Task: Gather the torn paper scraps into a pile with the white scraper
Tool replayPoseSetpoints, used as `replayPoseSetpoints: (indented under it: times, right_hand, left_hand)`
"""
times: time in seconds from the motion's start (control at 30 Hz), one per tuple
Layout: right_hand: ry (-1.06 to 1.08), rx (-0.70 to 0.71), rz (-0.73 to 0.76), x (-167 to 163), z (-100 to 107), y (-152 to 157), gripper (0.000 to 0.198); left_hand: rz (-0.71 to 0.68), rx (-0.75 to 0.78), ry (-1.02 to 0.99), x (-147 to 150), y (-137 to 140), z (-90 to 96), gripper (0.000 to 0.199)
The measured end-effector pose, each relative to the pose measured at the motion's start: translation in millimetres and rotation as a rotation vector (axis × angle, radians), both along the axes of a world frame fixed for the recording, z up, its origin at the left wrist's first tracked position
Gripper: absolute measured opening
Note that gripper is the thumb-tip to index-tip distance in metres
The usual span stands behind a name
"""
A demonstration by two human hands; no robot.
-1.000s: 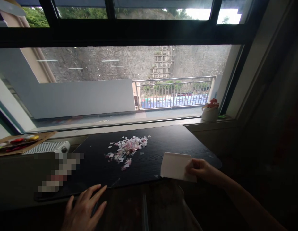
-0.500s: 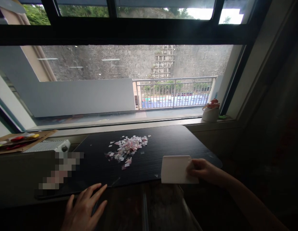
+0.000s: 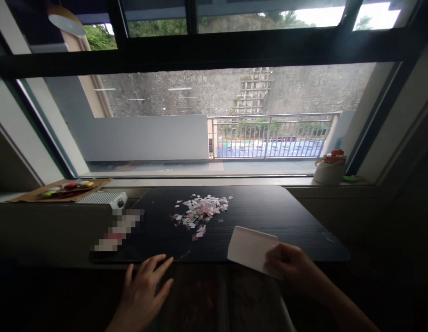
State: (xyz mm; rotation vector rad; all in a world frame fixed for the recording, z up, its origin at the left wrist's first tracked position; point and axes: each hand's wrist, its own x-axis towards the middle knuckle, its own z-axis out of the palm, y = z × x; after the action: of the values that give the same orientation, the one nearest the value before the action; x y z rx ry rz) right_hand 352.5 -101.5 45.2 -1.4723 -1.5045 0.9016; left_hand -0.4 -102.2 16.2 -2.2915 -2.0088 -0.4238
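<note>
My right hand (image 3: 290, 260) is closed on the right end of a pale rectangular card (image 3: 250, 249), held tilted over the front edge of the dark table (image 3: 265, 207). Whether it is stiff paper or plastic I cannot tell. My left hand (image 3: 148, 283) is at the table's front edge, fingers spread and holding nothing. Beyond both hands lies a loose pile of small white and pinkish paper scraps (image 3: 203, 208), with a few strays around it. A small clump of scraps (image 3: 199, 233) sits just in front of the pile.
A blurred-out item (image 3: 119, 230) lies at the table's left side. Behind it stand a white box with a dial (image 3: 108, 199) and a brown sheet (image 3: 30, 196) bearing colourful pieces. A white container (image 3: 329, 173) stands on the sill of the wide window.
The view has turned a little to the left, so everything sits further right. The card in my right hand has tilted, its right end now lower. My left hand stays spread at the edge.
</note>
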Motion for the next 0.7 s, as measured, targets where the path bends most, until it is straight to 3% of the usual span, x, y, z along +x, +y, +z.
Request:
replayPoseSetpoints:
  times: [0.1, 0.37, 0.53, 0.7]
  right_hand:
    - [0.005, 0.027, -0.009, -7.7, -1.2, 5.0, 0.017]
    - [-0.143, 0.048, -0.106, 19.9, -4.8, -7.2, 0.02]
    - [-0.077, 0.051, -0.054, -7.3, -16.2, -7.2, 0.021]
    - [-0.012, 0.064, -0.068, -14.7, -12.5, -2.3, 0.025]
  left_hand:
    - [0.004, -0.018, -0.021, 0.2, 0.4, -0.1, 0.042]
    - [-0.019, -0.054, -0.052, -4.0, 3.5, -3.2, 0.043]
    - [-0.024, -0.114, -0.07, -3.3, 2.5, 0.9, 0.044]
    - [-0.018, -0.132, -0.081, -1.9, 2.3, 2.7, 0.045]
